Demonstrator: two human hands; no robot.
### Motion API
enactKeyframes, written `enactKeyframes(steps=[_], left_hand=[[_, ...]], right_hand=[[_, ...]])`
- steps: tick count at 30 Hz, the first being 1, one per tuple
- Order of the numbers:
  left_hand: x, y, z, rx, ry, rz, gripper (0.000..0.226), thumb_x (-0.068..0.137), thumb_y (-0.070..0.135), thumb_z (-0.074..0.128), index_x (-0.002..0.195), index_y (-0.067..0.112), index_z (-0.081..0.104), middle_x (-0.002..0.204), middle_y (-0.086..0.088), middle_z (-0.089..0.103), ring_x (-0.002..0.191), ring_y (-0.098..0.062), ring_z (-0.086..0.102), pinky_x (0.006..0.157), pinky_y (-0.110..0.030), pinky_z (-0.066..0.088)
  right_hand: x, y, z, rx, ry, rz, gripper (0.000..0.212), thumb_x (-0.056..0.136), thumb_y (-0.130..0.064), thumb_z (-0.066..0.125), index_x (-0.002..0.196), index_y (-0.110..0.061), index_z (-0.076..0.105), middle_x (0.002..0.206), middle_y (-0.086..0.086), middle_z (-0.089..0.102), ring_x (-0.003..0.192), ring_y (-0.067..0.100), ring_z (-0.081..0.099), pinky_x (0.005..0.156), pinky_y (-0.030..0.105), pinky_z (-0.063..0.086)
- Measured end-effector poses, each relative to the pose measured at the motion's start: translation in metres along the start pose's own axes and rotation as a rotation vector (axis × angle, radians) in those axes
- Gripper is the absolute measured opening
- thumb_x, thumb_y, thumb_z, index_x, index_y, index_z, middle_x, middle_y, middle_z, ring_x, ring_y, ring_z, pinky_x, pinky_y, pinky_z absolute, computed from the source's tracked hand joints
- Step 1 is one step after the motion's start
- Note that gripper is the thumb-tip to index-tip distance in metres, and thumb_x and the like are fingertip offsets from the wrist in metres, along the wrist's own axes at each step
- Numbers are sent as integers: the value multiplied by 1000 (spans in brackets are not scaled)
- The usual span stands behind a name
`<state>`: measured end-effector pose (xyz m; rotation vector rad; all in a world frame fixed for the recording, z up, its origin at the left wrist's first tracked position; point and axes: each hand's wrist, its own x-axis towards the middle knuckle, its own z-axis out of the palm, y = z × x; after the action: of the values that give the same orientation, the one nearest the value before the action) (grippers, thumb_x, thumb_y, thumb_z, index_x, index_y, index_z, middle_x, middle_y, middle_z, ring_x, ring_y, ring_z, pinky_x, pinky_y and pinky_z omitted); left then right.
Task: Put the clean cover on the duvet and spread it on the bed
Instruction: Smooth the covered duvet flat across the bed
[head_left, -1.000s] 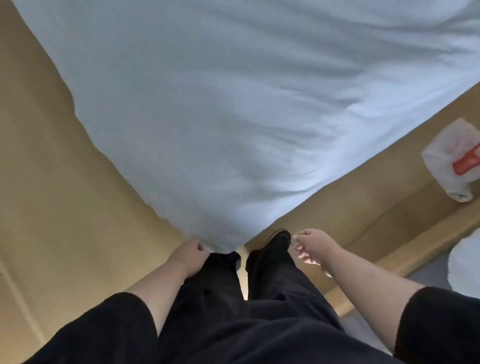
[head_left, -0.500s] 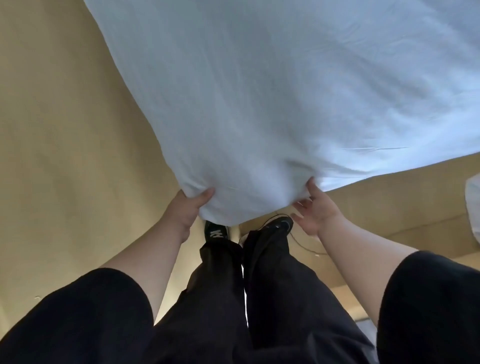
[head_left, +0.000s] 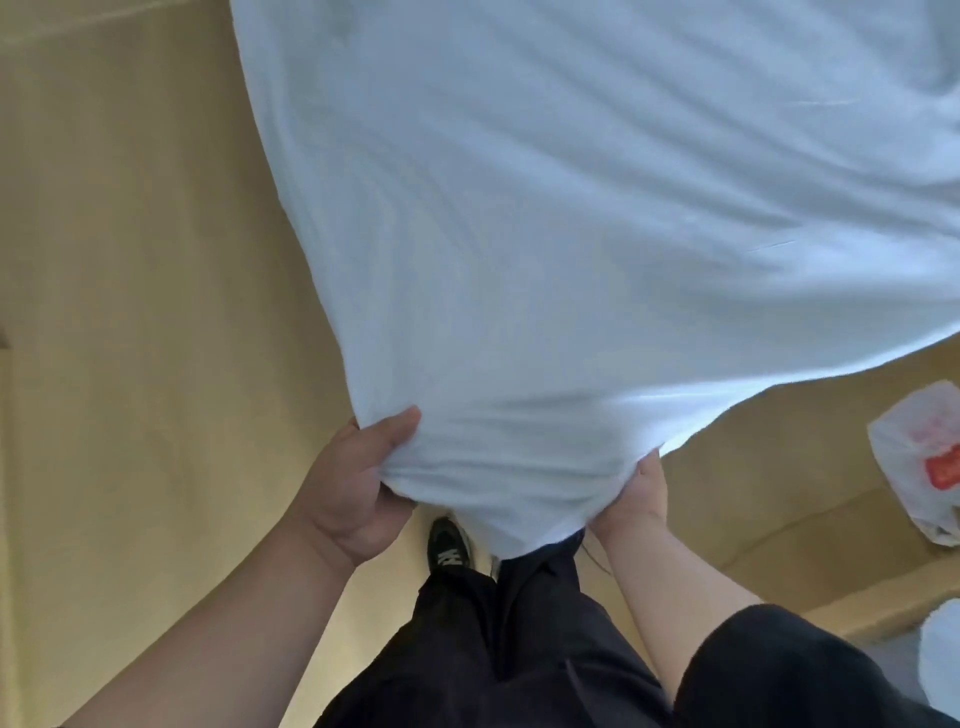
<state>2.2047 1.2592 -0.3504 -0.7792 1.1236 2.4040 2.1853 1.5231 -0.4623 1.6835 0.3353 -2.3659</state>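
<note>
A large white duvet in its cover (head_left: 597, 234) fills the upper middle and right of the head view, and its near corner hangs down in front of my legs. My left hand (head_left: 353, 483) grips the left side of that corner, thumb on top of the cloth. My right hand (head_left: 636, 493) holds the right side of the corner from below, its fingers mostly hidden under the fabric. The bed itself is hidden by the duvet.
Tan carpet (head_left: 145, 312) lies to the left and below. A white plastic bag with a red print (head_left: 924, 457) lies on the floor at the right edge. A white object (head_left: 940, 654) shows at the bottom right. My black shoe (head_left: 449, 545) stands under the corner.
Both hands rose from beside my legs and took hold of the duvet corner. The corner has been lifted and the duvet now sits further right in view.
</note>
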Motion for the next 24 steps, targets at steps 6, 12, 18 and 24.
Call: enactKeyframes(steps=[6,12,18,24], left_hand=[[-38,54,32,46,55,99,38,89,21,63,123,8,71,132,-10,67,118,-26,66,82,-34,60],[-61,85,68,664,-42,390,26,87,44,66,111,42,75,119,17,72,109,1,67,79,-12,52],[-49,69,84,682,-214,321,61,72,56,84,128,44,61,132,16,65,122,-5,61,89,-22,55],[-32,65,105,313,-58,151,61,74,54,82,124,24,67,123,-1,72,114,-29,68,81,-39,58]], right_hand=[[-96,-62,79,-507,-21,-351,43,81,-27,78,119,-9,74,109,6,76,99,29,73,95,54,56],[-184,-89,133,-685,-29,-591,34,73,-22,68,105,-13,72,101,12,77,92,34,75,91,55,57],[-193,-72,113,-643,-33,-486,14,70,-5,66,82,-14,66,82,11,59,77,27,55,72,45,45],[-174,-86,124,-729,3,-446,21,71,-8,64,92,-7,63,83,12,61,75,28,58,67,41,47]])
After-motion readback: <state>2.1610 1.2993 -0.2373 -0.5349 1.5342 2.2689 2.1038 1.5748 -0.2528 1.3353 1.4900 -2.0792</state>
